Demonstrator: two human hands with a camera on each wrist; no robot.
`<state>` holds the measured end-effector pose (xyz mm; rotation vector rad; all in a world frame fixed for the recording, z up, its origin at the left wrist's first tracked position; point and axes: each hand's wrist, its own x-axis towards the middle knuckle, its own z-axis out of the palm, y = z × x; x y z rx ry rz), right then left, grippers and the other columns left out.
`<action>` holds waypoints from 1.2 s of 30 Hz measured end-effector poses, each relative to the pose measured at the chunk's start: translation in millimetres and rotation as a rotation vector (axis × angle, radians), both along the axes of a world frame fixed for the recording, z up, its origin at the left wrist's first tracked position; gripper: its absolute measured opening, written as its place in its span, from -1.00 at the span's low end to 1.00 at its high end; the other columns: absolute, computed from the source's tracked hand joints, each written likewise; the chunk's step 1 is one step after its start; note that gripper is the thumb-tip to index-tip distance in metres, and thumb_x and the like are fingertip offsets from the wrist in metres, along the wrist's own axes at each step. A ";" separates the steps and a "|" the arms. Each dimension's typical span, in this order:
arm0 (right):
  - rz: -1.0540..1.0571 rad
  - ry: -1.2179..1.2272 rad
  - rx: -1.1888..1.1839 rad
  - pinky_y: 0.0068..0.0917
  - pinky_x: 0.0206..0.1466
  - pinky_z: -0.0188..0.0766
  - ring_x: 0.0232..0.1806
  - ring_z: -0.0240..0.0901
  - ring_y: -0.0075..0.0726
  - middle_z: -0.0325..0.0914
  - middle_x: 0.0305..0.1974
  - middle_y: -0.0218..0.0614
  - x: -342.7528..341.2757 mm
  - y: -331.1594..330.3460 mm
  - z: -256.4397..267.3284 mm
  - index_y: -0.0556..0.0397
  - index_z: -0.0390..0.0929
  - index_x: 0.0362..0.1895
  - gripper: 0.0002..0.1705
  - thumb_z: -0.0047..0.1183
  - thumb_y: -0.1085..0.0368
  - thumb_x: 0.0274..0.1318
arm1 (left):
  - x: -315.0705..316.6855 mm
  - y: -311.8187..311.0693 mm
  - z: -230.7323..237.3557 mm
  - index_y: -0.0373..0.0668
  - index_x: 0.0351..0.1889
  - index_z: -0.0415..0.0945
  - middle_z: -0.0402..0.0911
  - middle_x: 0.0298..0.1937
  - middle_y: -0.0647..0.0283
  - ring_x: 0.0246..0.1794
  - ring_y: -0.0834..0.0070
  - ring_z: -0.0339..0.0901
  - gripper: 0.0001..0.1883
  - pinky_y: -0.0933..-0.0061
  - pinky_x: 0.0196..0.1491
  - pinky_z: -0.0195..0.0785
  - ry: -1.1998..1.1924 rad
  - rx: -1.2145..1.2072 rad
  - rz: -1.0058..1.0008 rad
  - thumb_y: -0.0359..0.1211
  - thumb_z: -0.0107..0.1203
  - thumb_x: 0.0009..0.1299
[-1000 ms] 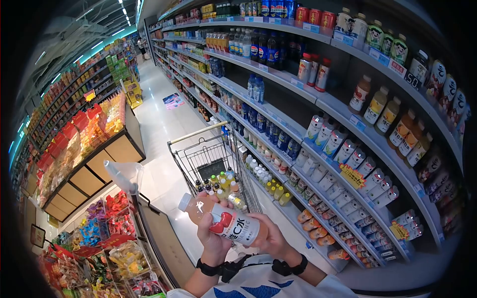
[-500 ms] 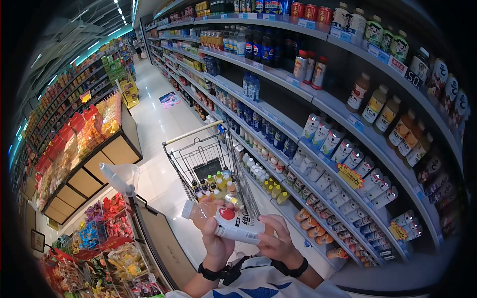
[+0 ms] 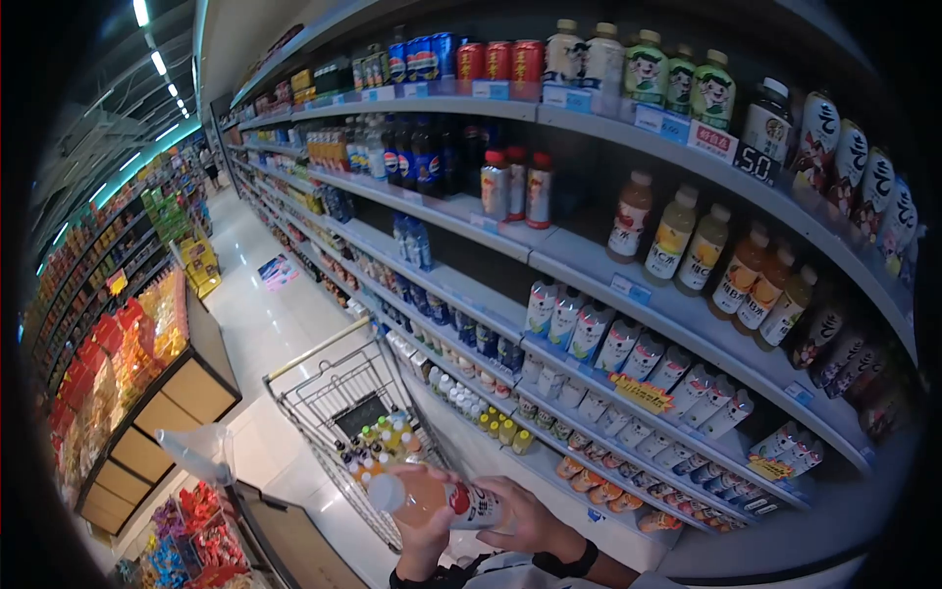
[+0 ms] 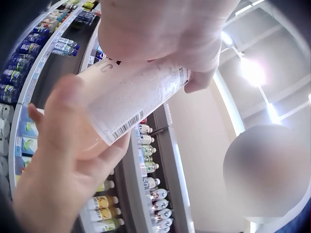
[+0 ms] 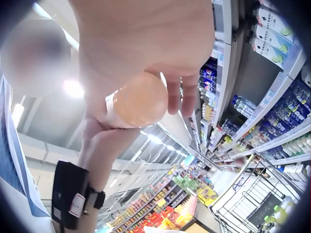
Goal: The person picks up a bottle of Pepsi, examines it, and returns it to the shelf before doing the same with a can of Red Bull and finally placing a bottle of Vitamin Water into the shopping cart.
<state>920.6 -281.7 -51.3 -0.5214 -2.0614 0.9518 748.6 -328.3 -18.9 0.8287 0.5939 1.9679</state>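
Observation:
A bottle of pale orange drink (image 3: 422, 499) with a white cap and a white label lies nearly sideways between both hands, low in the head view. The left hand (image 3: 426, 542) grips its cap-side half, thumb across the front. Around the base end, the right hand (image 3: 530, 520) holds with curled fingers. In the left wrist view the label's barcode side (image 4: 127, 125) shows, with the right hand (image 4: 63, 160) at the base. The right wrist view shows the bottle's rounded base (image 5: 141, 102) under the right hand (image 5: 146, 43).
A wire shopping cart (image 3: 368, 407) with several bottles stands just beyond the hands. Long shelves (image 3: 589, 245) of drinks run along the right. To the left are a wooden-sided display stand (image 3: 177, 398) and a candy bin (image 3: 201, 535). A distant person (image 3: 209, 167) stands in the aisle.
The head view has turned right, so shelves and cart sit further left. The bottle has dropped lower in view, and the right hand's fingers have closed further around its base end.

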 end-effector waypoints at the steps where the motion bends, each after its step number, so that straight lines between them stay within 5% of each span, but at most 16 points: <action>1: 0.052 0.022 -0.141 -0.20 0.37 0.37 0.31 0.44 -0.03 0.42 0.31 0.00 8.3 9.5 -0.8 0.12 0.21 0.46 -0.01 0.48 0.18 0.01 | 3.6 12.3 -7.7 -0.16 0.17 0.24 0.53 -0.04 0.12 0.06 0.20 0.59 -0.26 0.03 0.21 0.48 0.088 0.030 -0.048 -0.49 0.48 0.09; 5: 0.134 0.033 -0.370 -0.24 0.37 0.37 0.33 0.43 -0.16 0.42 0.33 -0.05 37.6 44.8 -4.7 0.11 0.23 0.48 -0.05 0.44 0.06 0.13 | 13.8 57.0 -4.3 -0.21 0.17 0.26 0.56 0.08 0.07 0.12 0.21 0.57 -0.24 0.17 0.21 0.46 0.503 0.128 -0.328 -0.44 0.54 0.08; 7: 0.130 0.016 -0.293 -0.23 0.36 0.39 0.31 0.46 -0.11 0.44 0.31 -0.06 52.3 63.1 9.2 0.11 0.26 0.46 -0.07 0.45 0.07 0.12 | 31.5 75.7 7.3 -0.22 0.03 0.53 0.68 -0.15 0.20 -0.15 0.41 0.64 -0.32 0.29 -0.06 0.53 0.623 -0.051 -0.290 -0.20 0.65 0.01; 9: 0.028 0.126 -0.396 0.03 -0.02 0.58 -0.04 0.64 0.05 0.61 0.07 -0.09 66.4 67.0 43.9 -0.02 0.47 0.24 -0.49 0.12 -0.04 0.39 | 45.1 101.2 14.1 -0.22 0.11 0.48 0.67 -0.10 0.20 -0.07 0.38 0.64 -0.25 0.27 0.03 0.52 0.606 -0.091 -0.351 -0.20 0.65 0.01; 10: 0.021 0.139 -0.385 0.03 -0.02 0.58 -0.04 0.64 0.05 0.61 0.07 -0.09 70.5 79.6 40.0 -0.02 0.47 0.24 -0.49 0.12 -0.04 0.39 | 52.5 113.7 15.8 -0.23 0.18 0.42 0.66 -0.06 0.21 0.01 0.35 0.63 -0.18 0.26 0.11 0.51 0.576 -0.147 -0.405 -0.21 0.65 0.00; 12: -0.285 0.233 -0.011 -0.03 0.08 0.54 -0.01 0.63 0.08 0.63 0.03 -0.05 76.9 107.2 16.8 0.06 0.49 0.18 -0.49 0.18 0.01 0.31 | 77.1 140.0 11.1 -0.23 0.24 0.39 0.64 0.00 0.16 0.07 0.31 0.61 -0.13 0.26 0.16 0.50 0.622 -0.127 -0.354 -0.21 0.65 0.00; 13: -0.238 0.072 -0.124 -0.19 0.27 0.47 0.23 0.52 0.02 0.51 0.22 -0.08 93.6 123.6 7.4 0.11 0.37 0.37 -0.12 0.51 0.17 -0.02 | 96.1 149.8 12.8 -0.23 0.26 0.38 0.64 0.02 0.14 0.07 0.30 0.61 -0.09 0.26 0.16 0.49 0.660 -0.170 -0.228 -0.21 0.66 -0.02; 14: -0.247 0.084 -0.128 -0.19 0.27 0.47 0.23 0.52 0.02 0.51 0.22 -0.08 98.8 138.8 -2.7 0.11 0.37 0.37 -0.12 0.51 0.17 -0.02 | 110.4 157.3 12.9 -0.23 0.28 0.37 0.64 0.05 0.13 0.07 0.28 0.60 -0.06 0.26 0.17 0.49 0.695 -0.215 -0.101 -0.21 0.67 -0.04; 15: -0.394 0.138 0.121 -0.18 0.21 0.51 0.19 0.53 0.05 0.54 0.18 -0.10 104.1 153.7 1.9 0.10 0.41 0.33 -0.12 0.52 0.20 -0.10 | 111.1 175.8 -29.3 -0.22 0.34 0.34 0.65 0.03 0.11 0.02 0.30 0.61 -0.19 0.28 0.14 0.50 1.041 -0.019 0.101 -0.26 0.54 0.17; 17: -0.651 0.145 0.491 -0.17 0.09 0.57 0.13 0.54 0.04 0.58 0.10 -0.15 113.8 175.9 17.9 0.06 0.51 0.21 -0.18 0.50 0.25 -0.27 | 129.6 195.0 -21.1 -0.24 0.27 0.30 0.59 0.11 0.06 0.12 0.24 0.56 -0.22 0.22 0.21 0.46 0.971 -0.083 0.059 -0.37 0.53 0.13; 19: -0.656 0.093 0.532 -0.16 0.10 0.57 0.12 0.54 0.05 0.58 0.10 -0.17 126.9 189.4 37.3 0.05 0.52 0.20 -0.21 0.49 0.25 -0.25 | 139.2 215.1 -23.7 -0.28 0.30 0.20 0.46 0.29 0.00 0.30 0.17 0.45 -0.16 0.18 0.34 0.37 0.831 -0.117 -0.002 -0.49 0.51 0.11; 24: -0.793 0.045 0.800 -0.18 0.01 0.54 0.12 0.54 -0.03 0.60 0.05 -0.23 178.7 210.5 71.8 -0.02 0.60 0.03 -0.41 0.48 0.22 -0.17 | 139.5 269.6 18.4 -0.32 0.24 0.19 0.49 0.26 -0.01 0.24 0.16 0.52 -0.07 0.20 0.25 0.43 0.781 0.178 0.107 -0.34 0.63 0.01; 26: -0.880 0.086 0.809 -0.17 0.02 0.47 0.09 0.54 -0.08 0.61 0.01 -0.25 205.8 218.2 73.4 -0.05 0.64 -0.07 -0.55 0.42 0.29 -0.15 | 128.3 286.6 48.5 -0.29 0.28 0.15 0.40 0.35 -0.04 0.31 0.15 0.47 -0.04 0.18 0.31 0.39 1.272 0.236 0.220 -0.35 0.62 0.03; 28: -1.240 0.028 0.778 -0.11 0.12 0.40 -0.01 0.54 -0.04 0.62 -0.03 -0.27 225.7 219.4 79.3 -0.05 0.66 -0.13 -0.63 0.35 0.34 -0.14 | 138.7 306.8 68.1 -0.27 0.29 0.14 0.40 0.35 -0.04 0.33 0.13 0.46 -0.04 0.18 0.34 0.37 1.171 0.328 0.263 -0.37 0.62 0.03; 32: -1.333 -0.101 0.823 -0.17 0.04 0.33 -0.17 0.52 -0.18 0.65 -0.13 -0.35 228.9 220.4 89.9 -0.04 0.68 -0.20 -0.71 0.31 0.27 -0.11 | 160.3 353.3 88.4 -0.21 0.29 0.14 0.41 0.34 -0.04 0.37 0.10 0.43 -0.06 0.19 0.39 0.35 0.930 0.527 0.242 -0.43 0.60 0.05; 36: -1.356 -0.254 0.928 -0.32 -0.20 0.18 -0.36 0.41 -0.41 0.64 -0.27 -0.51 227.3 233.5 75.7 -0.12 0.69 -0.28 -0.79 0.27 0.17 -0.06 | 174.5 373.7 102.4 -0.18 0.29 0.22 0.46 0.29 0.06 0.27 0.24 0.48 -0.10 0.23 0.33 0.39 0.940 0.416 0.114 -0.49 0.58 0.02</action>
